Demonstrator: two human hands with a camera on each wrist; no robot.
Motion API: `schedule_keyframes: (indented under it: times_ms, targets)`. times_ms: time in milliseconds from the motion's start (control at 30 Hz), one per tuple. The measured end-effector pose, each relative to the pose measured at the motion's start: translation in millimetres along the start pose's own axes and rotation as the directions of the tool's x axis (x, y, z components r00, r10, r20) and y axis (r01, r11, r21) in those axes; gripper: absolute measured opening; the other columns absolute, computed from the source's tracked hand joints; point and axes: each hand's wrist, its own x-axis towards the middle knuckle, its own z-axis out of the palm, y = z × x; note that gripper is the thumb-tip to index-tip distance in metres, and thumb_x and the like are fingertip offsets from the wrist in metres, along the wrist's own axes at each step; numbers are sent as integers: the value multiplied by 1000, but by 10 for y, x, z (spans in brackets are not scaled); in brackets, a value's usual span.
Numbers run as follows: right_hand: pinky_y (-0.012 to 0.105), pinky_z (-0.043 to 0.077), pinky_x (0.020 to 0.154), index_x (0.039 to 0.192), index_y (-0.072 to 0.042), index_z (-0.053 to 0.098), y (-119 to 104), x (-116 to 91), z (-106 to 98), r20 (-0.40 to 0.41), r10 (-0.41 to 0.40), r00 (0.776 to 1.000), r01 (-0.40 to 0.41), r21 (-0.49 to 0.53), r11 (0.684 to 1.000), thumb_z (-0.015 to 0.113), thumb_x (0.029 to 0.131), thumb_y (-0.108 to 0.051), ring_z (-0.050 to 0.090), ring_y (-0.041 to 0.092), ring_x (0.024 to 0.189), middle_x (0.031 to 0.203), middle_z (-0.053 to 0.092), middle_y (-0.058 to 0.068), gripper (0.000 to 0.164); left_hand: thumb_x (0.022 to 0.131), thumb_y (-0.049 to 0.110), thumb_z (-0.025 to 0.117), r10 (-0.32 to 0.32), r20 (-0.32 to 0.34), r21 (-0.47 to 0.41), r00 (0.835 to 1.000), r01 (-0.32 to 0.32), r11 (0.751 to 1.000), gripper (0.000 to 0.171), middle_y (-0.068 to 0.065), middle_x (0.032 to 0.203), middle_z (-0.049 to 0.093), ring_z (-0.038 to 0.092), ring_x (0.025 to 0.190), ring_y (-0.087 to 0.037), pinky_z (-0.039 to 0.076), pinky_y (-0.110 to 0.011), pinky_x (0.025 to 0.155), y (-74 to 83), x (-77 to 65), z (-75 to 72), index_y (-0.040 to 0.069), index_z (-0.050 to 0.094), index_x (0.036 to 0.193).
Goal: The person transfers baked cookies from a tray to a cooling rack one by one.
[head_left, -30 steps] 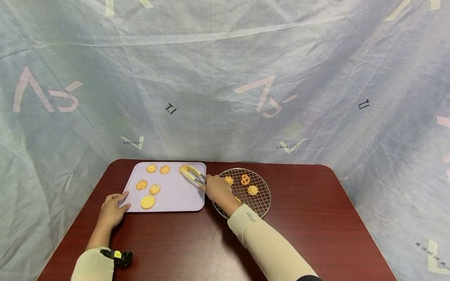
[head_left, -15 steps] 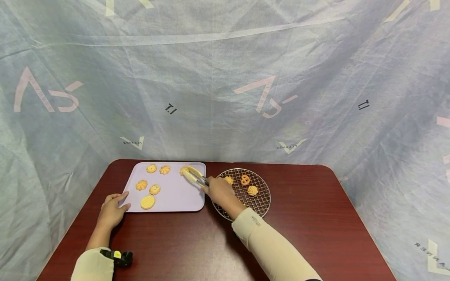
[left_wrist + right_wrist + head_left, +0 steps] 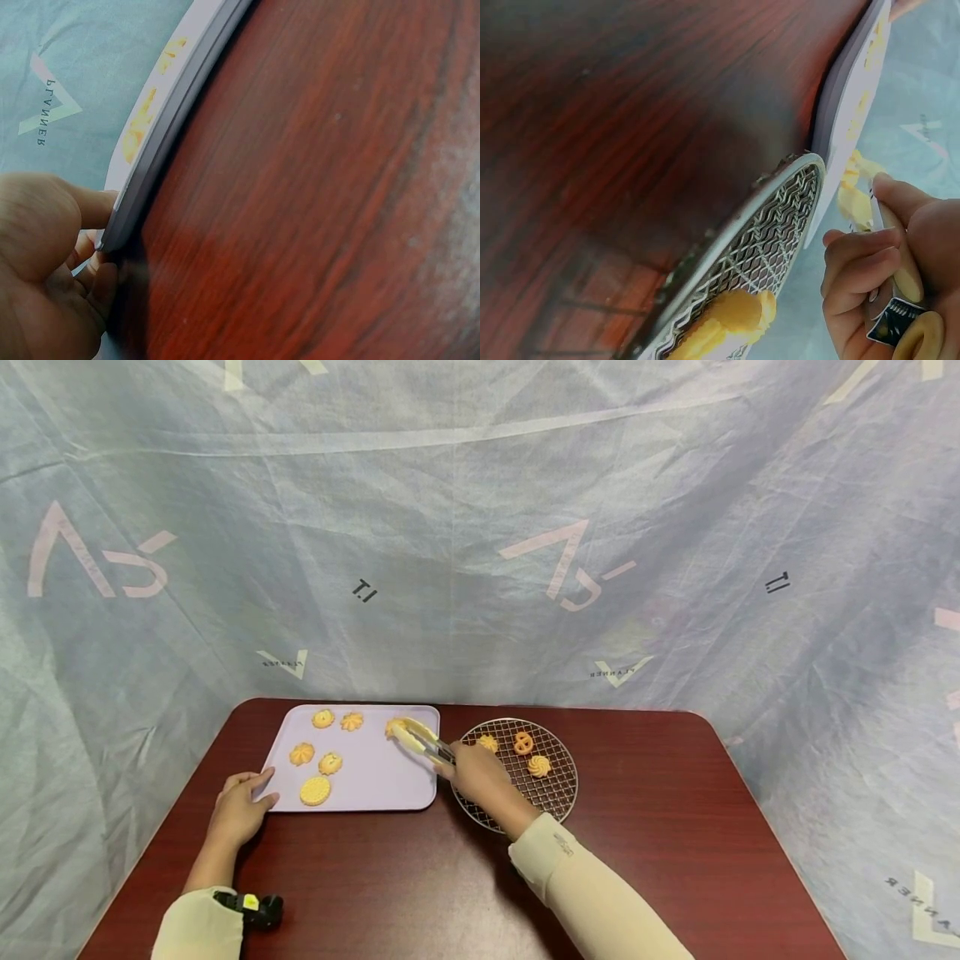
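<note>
At its near left corner, the pale lilac tray [image 3: 375, 789] is pinched by my left hand [image 3: 238, 810], thumb on the rim and fingers at the underside [image 3: 52, 262]. My right hand [image 3: 480, 774] grips metal tongs [image 3: 422, 743] with pale yellowish tips. Those tips are at a golden cookie [image 3: 391, 728] near the tray's far right corner and partly cover it; whether it is lifted, I cannot tell. Several other cookies lie on the tray, among them a round flat one [image 3: 315, 791] and a flower-shaped one [image 3: 302, 754].
Right of the tray is a round wire rack [image 3: 555, 802], partly under my right forearm. It bears a pretzel-shaped cookie [image 3: 522, 743], a swirl cookie [image 3: 538, 766] and another cookie [image 3: 487, 743]. The dark red table [image 3: 660, 827] ends at a grey cloth backdrop [image 3: 450, 568].
My right hand and the tongs have moved slightly right and toward me, and the cookie at the tips has shifted a little the same way. The left hand stays in place.
</note>
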Motion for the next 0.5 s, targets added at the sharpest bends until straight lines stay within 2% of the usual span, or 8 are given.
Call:
schedule_keyframes:
  times_ms: [200,500]
  targets:
    - [33,45,50,98,-13,68,36,-71,-12,-3,-24,1000,24,22,999,70,96,-47,55,17,60,72,60,0,34,102,7,58,4,-4,3,1000,-4,1000,56,-37,146,30,29,135,-59,26,-71,110,0,-3,-1,-6,38,153]
    - [34,44,50,96,-14,66,96,-190,-17,-36,-70,997,72,42,997,71,97,-43,52,16,59,70,58,-2,29,102,8,59,9,-2,4,1000,-9,1000,56,-37,146,30,30,135,-59,26,-71,110,-5,-1,6,-5,39,153]
